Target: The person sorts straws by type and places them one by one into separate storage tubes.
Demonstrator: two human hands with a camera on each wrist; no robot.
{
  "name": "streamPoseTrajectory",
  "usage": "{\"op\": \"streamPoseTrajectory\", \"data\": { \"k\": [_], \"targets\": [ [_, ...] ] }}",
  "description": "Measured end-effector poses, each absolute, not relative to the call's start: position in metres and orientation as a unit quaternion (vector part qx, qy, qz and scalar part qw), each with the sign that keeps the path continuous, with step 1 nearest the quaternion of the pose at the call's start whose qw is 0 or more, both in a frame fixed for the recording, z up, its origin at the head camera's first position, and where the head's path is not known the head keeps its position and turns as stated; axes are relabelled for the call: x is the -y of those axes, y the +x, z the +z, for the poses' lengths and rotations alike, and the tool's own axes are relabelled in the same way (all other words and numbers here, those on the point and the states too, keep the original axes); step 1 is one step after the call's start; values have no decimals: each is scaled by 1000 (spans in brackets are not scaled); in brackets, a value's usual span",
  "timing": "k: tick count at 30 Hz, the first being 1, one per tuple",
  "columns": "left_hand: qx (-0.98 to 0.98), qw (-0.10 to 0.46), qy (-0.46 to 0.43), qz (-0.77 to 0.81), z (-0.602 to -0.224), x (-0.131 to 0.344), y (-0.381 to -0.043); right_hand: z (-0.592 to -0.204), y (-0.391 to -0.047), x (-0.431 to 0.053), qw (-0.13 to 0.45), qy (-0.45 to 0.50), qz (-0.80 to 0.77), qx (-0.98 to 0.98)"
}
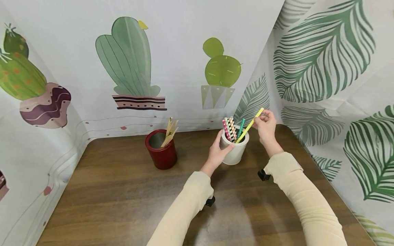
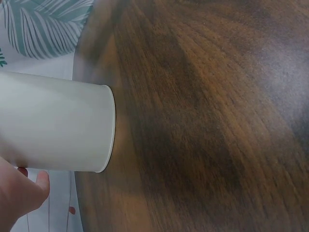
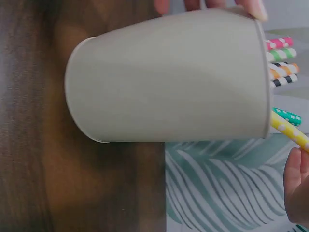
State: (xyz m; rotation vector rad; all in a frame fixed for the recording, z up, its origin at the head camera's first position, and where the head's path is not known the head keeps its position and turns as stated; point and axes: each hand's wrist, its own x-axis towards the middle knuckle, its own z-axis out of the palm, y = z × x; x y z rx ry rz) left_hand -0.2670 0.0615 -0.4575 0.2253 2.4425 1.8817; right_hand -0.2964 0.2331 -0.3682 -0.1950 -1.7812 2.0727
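Observation:
A white cup stands on the right part of the table, holding several patterned paper straws in pink, green, black and orange. My left hand grips the cup from its left side, thumb near the rim. A yellow paper straw with white dots leans out of the cup to the right, its lower end inside. My right hand pinches its upper part. In the right wrist view, a teal dotted straw pokes out beside the yellow one. The straws' lower ends are hidden in the cup.
Left of the white cup stands a dark red cup with several thin tan sticks leaning to its right side. The brown wooden table ends at a cloth backdrop printed with cacti and leaves.

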Motion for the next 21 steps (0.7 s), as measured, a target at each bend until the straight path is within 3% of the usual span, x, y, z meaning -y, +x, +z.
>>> {"op": "streamPoseTrajectory", "data": {
  "k": [10, 21],
  "targets": [
    [-794, 24, 72, 604, -457, -62, -267, -392, -296, -225, 217, -59, 666, 712],
    [-790, 33, 72, 608, -457, -61, -267, -421, -296, -225, 190, -26, 566, 802]
  ]
}}
